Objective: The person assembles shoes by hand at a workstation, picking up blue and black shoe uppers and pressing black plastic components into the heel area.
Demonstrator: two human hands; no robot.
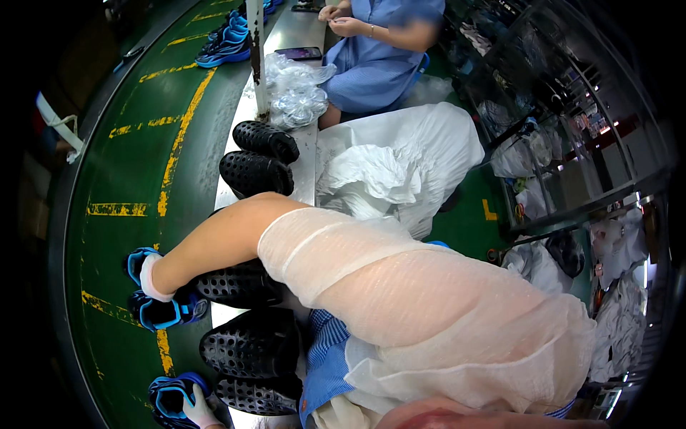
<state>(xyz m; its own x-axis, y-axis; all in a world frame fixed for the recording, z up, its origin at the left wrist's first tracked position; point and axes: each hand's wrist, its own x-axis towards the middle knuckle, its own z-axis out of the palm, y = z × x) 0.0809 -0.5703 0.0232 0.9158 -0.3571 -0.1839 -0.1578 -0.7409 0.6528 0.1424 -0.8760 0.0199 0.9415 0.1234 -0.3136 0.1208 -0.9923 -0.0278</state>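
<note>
My left hand (199, 411), in a white glove, comes in at the lower left and grips the rim of a blue-and-black sneaker (170, 402), its thumb lying along the collar. My right arm, in a sheer white sleeve, stretches across to the left. At its end my right hand (152, 280), also white-gloved, is between two sneakers: one blue-and-black sneaker (163, 313) just below it and another sneaker (136, 264) above. The right fingers are hidden. Black shoe-shaped pieces with round holes (249, 346) lie beside both hands on a metal ledge (306, 154).
A green conveyor belt (132, 168) with yellow marks runs along the left, carrying more sneakers (227, 44). A post (256, 57), clear plastic bags (296, 89) and a phone (299, 53) are on the ledge. A co-worker in blue (379, 71) sits beyond a white sack (407, 161). Racks (572, 171) stand right.
</note>
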